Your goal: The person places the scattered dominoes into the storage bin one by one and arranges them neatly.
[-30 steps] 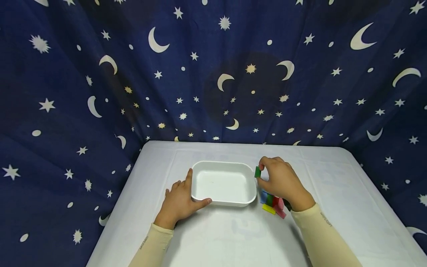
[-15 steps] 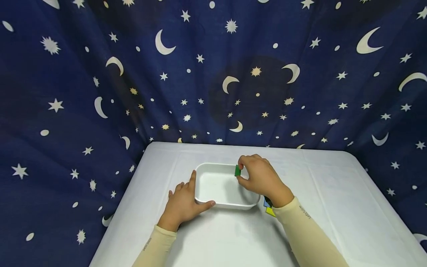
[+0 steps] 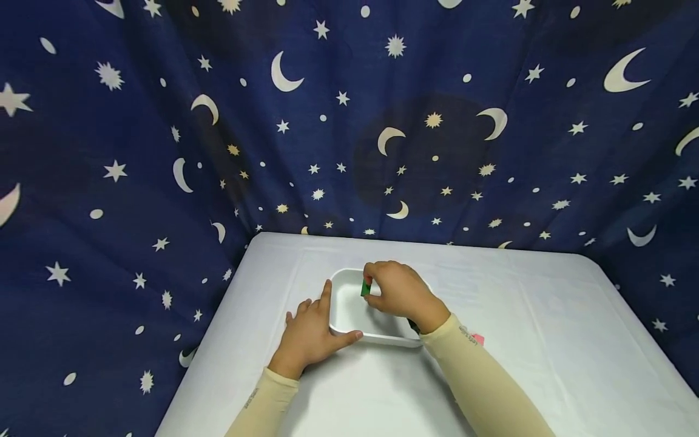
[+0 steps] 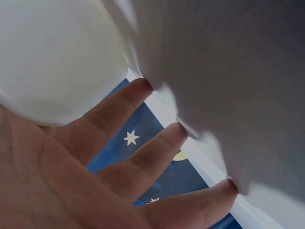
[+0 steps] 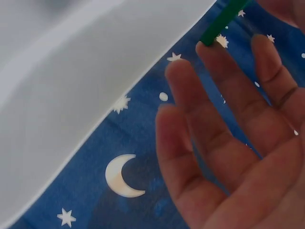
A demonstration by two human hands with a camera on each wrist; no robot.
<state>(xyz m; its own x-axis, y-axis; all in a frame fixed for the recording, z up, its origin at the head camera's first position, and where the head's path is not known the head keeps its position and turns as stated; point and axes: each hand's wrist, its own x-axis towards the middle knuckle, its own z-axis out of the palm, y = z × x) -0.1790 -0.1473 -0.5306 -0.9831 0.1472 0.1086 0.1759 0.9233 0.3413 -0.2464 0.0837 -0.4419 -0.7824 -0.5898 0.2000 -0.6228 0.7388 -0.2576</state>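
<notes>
A white rectangular tray (image 3: 349,321) with rounded corners stands on the table. My left hand (image 3: 308,337) rests against its left end, fingers spread and thumb along the front rim; in the left wrist view its fingertips (image 4: 178,130) touch the white cloth beside the tray. Over the tray, my right hand (image 3: 404,294) pinches a small flat green block (image 3: 365,288) between thumb and finger. The right wrist view shows the green block (image 5: 221,24) edge-on at a fingertip, other fingers loosely bent. A pink block (image 3: 478,339) peeks out behind the right sleeve, which hides the other coloured blocks.
A white cloth covers the table (image 3: 524,315). Behind it and at the sides hangs a dark blue curtain (image 3: 338,133) with moons and stars. The right forearm (image 3: 480,376) crosses over the table right of the tray.
My right hand has carried the green block leftward from beside the tray's right end to over its inside. The left hand stays at the tray. The head view has shifted slightly.
</notes>
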